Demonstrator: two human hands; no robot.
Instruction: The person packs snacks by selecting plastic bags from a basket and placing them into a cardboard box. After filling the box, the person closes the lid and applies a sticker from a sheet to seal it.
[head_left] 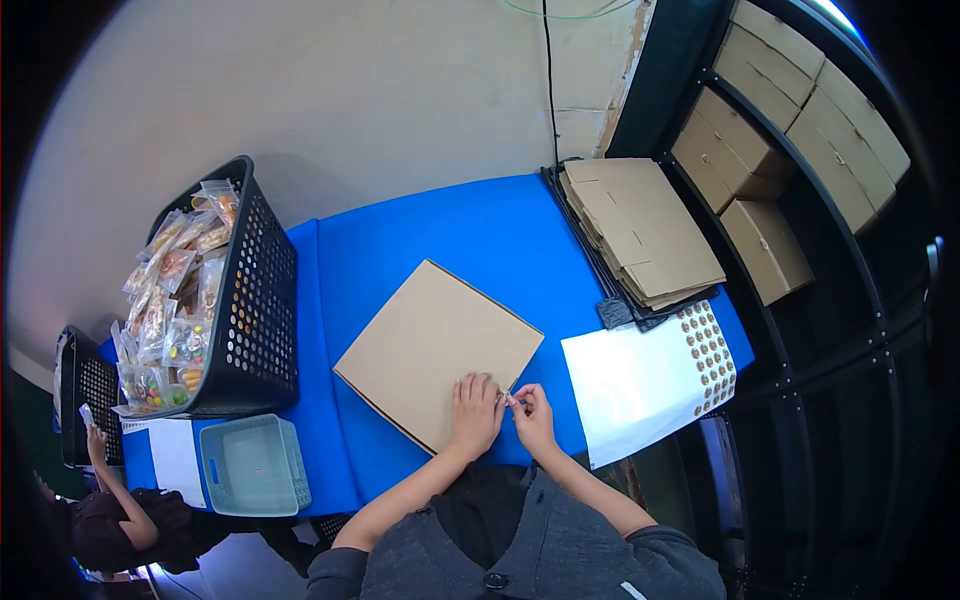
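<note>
A closed brown cardboard box lies turned at an angle on the blue table cover. My left hand rests on the box's near right part, its fingers spread over the lid and the thumb side at the edge. Just beyond that edge, my right hand has its fingertips pinched together beside my left hand, on something small that I cannot make out. To the right lies a white sheet with rows of round brown stickers along its right side.
On the left stands a black basket full of small clear packets, with a pale green basket nearer. Flat cardboard is stacked at the back right. Boxes fill a dark shelf. Another person reaches at lower left.
</note>
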